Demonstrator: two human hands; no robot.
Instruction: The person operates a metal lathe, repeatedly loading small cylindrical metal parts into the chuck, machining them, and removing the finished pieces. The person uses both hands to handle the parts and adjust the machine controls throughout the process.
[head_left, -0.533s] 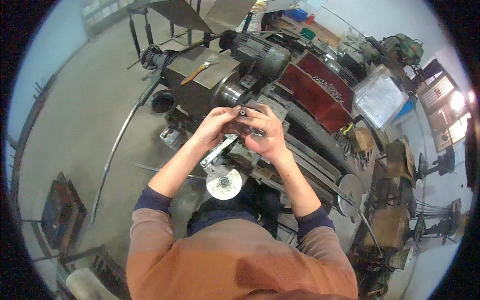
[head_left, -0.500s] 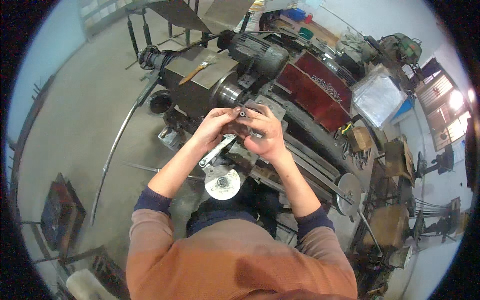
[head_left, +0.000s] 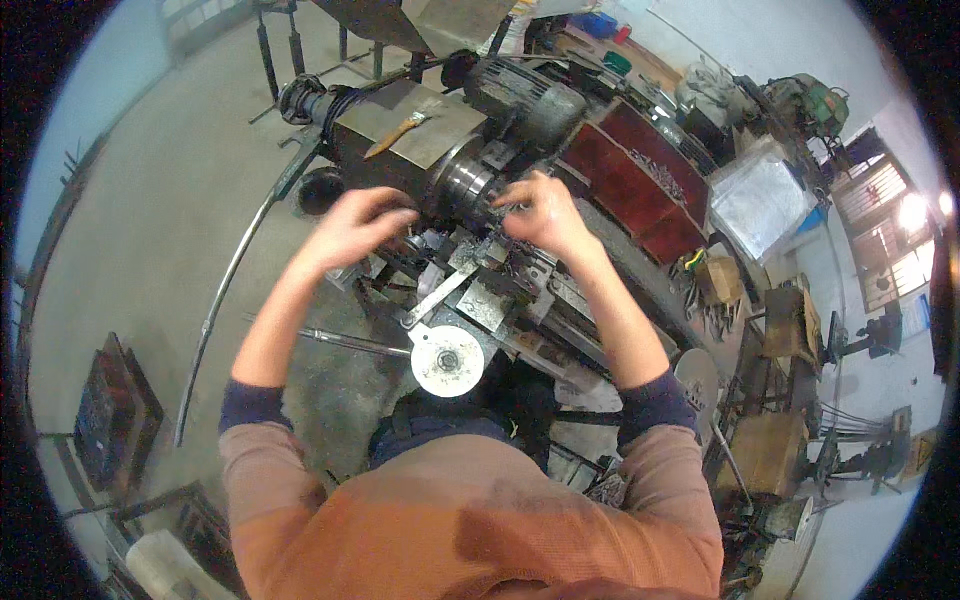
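Observation:
My left hand [head_left: 362, 228] hangs in the air to the left of the lathe's chuck [head_left: 466, 184]. It is smeared by motion; its fingers are half bent and apart, with nothing seen in them. Right of the chuck, my right hand [head_left: 548, 215] has its fingers curled together close to the chuck's face. Whatever they pinch is too small and dark to make out. Below the hands lie the tool post and slide [head_left: 485, 255], strewn with metal chips. A flat metal handle [head_left: 440, 294] slants down toward a round pale handwheel [head_left: 448, 362].
On the headstock [head_left: 395, 105] lies a wooden-handled brush [head_left: 396, 136]. A motor [head_left: 530, 100] and a red tray [head_left: 640, 180] with small metal pieces stand behind. A long metal bar [head_left: 225, 290] leans at the left. At right are a cardboard box [head_left: 720, 280] and shelves.
My hands, together before on a small part with a hole, have separated. The left moved left; the right moved slightly up and right, beside the chuck. The slide between them is now uncovered.

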